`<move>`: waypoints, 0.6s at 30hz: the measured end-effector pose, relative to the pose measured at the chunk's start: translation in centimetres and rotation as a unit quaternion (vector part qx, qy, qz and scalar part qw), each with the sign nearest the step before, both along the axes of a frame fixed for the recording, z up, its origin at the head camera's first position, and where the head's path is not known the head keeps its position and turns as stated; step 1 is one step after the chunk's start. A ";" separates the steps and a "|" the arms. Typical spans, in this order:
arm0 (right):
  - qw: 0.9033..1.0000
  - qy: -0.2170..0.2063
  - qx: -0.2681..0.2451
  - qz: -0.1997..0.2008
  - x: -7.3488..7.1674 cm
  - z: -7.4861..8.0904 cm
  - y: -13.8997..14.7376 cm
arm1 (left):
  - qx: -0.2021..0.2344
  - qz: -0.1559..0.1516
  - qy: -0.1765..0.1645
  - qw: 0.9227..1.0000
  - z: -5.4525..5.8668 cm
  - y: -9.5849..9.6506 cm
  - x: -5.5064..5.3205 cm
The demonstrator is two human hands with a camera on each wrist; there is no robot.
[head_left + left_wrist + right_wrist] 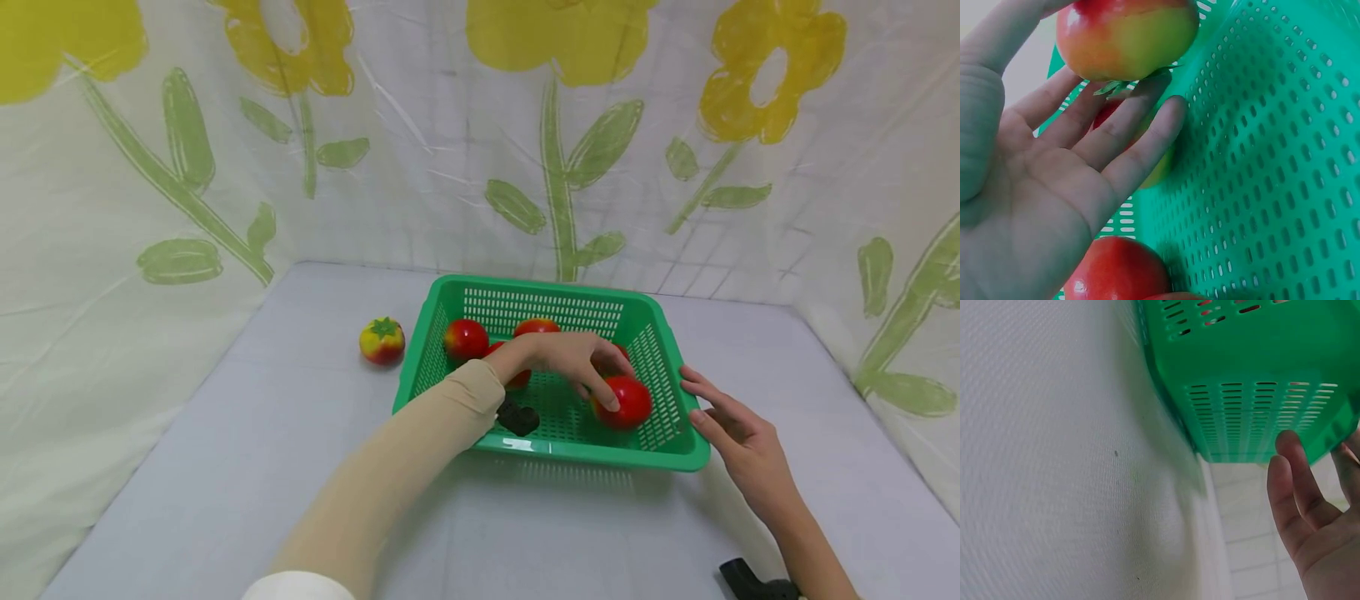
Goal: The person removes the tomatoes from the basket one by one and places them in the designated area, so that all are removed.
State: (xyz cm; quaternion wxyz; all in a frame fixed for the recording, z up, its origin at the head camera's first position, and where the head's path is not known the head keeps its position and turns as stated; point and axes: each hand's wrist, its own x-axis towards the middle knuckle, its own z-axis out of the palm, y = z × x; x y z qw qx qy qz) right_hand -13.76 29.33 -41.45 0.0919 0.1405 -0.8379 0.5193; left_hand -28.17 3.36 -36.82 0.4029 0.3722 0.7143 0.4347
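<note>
A red-and-yellow tomato [628, 403] is at the right end of the green basket [558, 450], and my left hand [577, 358] holds it between thumb and fingers. The left wrist view shows this tomato [1129, 40] with its green calyx turned down onto the fingers. Just outside the basket's right side, my right hand [742, 446] has its thumb and fingertips at the rim, the fingers loosely extended. From the right wrist, two fingers [1291, 481] show beside the basket's slotted wall. Other tomatoes lie in the basket, one [466, 340] in its left corner; my left arm partly hides some.
One more tomato [382, 342], calyx up, sits on the white table [322, 400] left of the basket. A flower-printed curtain [420, 167] hangs behind and along the sides. Black wrist devices [517, 417] show at both wrists.
</note>
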 end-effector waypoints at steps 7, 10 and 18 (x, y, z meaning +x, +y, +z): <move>1.000 0.004 0.001 0.000 0.0 0.1 -0.1 | 0.011 0.001 -0.016 1.000 0.2 -0.2 0.0; 1.000 0.004 0.004 -0.001 0.0 0.0 -0.1 | 0.015 0.006 -0.027 1.000 0.3 -0.3 0.0; 1.000 0.008 0.004 0.001 0.0 0.1 -0.1 | 0.022 0.014 -0.016 1.000 0.4 -0.3 0.0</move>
